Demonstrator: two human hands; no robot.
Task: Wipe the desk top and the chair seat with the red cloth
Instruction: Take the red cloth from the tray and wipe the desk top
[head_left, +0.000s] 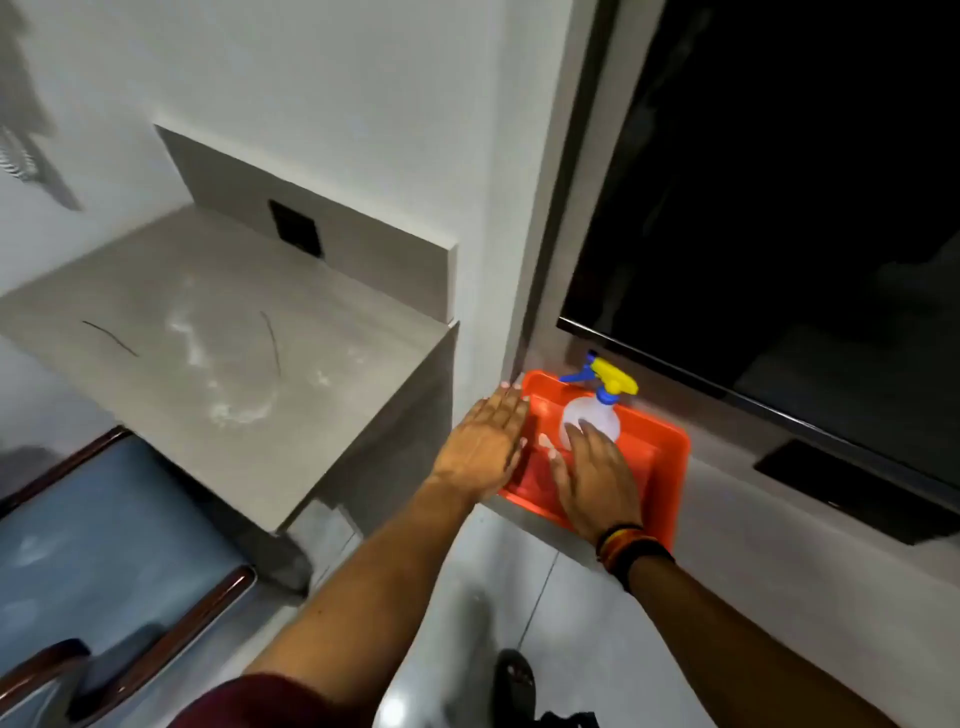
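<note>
Head view: both hands are spread flat, nothing gripped — left hand (485, 447) and right hand (597, 480) reach into the orange tray (667, 467) beside the spray bottle (597, 415), presumably for the red cloth, barely distinguishable there; the dusty desk top (218, 364) and chair seat (88, 540) lie unwiped.

- Grey stone-look desk top (322, 415), smeared with white powder (228, 384) and two thin dark strands (111, 339).
- Low grey ledge (779, 561) beneath the black screen, bearing an orange plastic tray (675, 467).
- Blue chair seat (88, 561), faintly dusty.
</note>
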